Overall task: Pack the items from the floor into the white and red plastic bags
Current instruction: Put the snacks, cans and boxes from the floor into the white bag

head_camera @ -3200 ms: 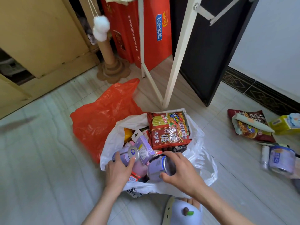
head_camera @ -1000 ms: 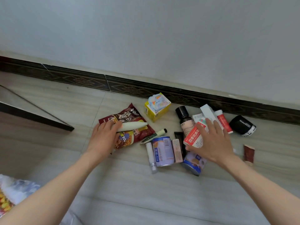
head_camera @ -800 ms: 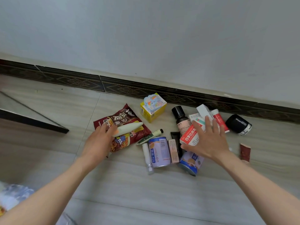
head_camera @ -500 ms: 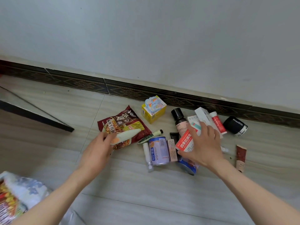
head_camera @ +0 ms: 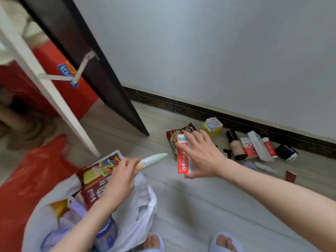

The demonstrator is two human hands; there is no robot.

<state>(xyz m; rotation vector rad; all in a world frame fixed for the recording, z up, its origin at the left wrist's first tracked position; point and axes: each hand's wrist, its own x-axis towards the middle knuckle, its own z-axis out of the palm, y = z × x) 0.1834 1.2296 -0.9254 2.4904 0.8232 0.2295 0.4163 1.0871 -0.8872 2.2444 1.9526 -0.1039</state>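
Observation:
My left hand [head_camera: 120, 180] grips a pale green tube [head_camera: 152, 160] with an orange end, above the open white bag [head_camera: 140, 202]. A red snack packet [head_camera: 96, 180] and cans lie in that bag. My right hand [head_camera: 201, 155] holds a red and white medicine box [head_camera: 182, 160] in the air between the bag and the floor items. The red bag [head_camera: 27, 179] lies flat to the left of the white one. On the floor by the wall lie a dark red snack bag [head_camera: 177, 132], a yellow box [head_camera: 212, 125], a dark bottle [head_camera: 236, 144], small boxes [head_camera: 254, 146] and a black jar [head_camera: 286, 151].
A dark door [head_camera: 94, 73] stands open at the left, with a white metal frame [head_camera: 47, 88] and a red carton [head_camera: 60, 75] behind it. A dark skirting board [head_camera: 200, 110] runs along the wall. My slippered feet [head_camera: 223, 240] are at the bottom.
Both hands have lifted their items off the floor and swung left. The tube is now over the white bag, the medicine box follows, and the view has turned toward the bags.

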